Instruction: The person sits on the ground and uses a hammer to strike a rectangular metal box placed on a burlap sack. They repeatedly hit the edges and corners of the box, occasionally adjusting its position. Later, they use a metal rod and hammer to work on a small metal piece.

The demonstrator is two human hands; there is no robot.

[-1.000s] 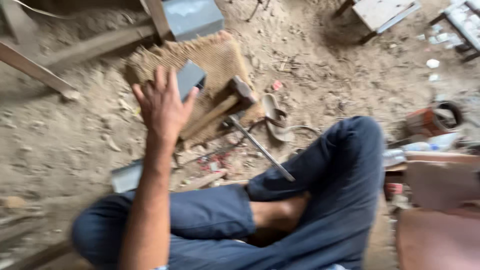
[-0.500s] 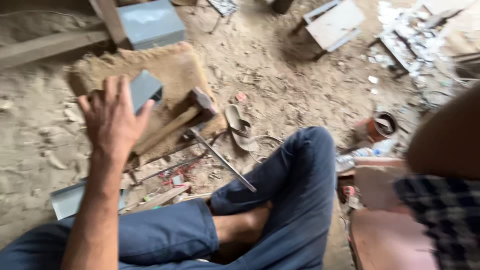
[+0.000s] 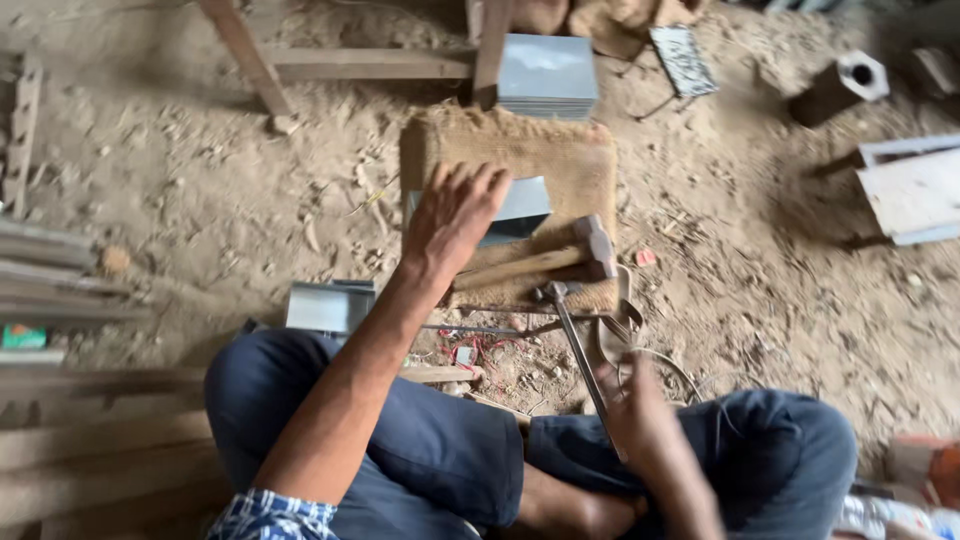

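I sit cross-legged on a dirt floor in dark blue trousers [image 3: 430, 440]. My left hand [image 3: 455, 215] reaches forward with fingers spread and lies on the left edge of a small grey metal sheet [image 3: 525, 205]. The sheet rests on a burlap-covered block [image 3: 560, 160]. A wooden-handled hammer [image 3: 560, 258] lies across the block's near edge, just right of that hand. My right hand [image 3: 635, 410], blurred, is over the near end of a thin metal rod [image 3: 570, 340] on the ground. Its grip on the rod is unclear.
A stack of grey metal sheets [image 3: 547, 75] stands behind the block. A folded metal piece [image 3: 330, 305] lies by my left knee. Wooden beams [image 3: 60, 290] line the left side. A hexagonal block [image 3: 845, 85] and a board [image 3: 915, 190] sit to the right.
The view has swung so the block is now centred. My left hand stays on the metal sheet. My right hand has come down to the rod's near end.
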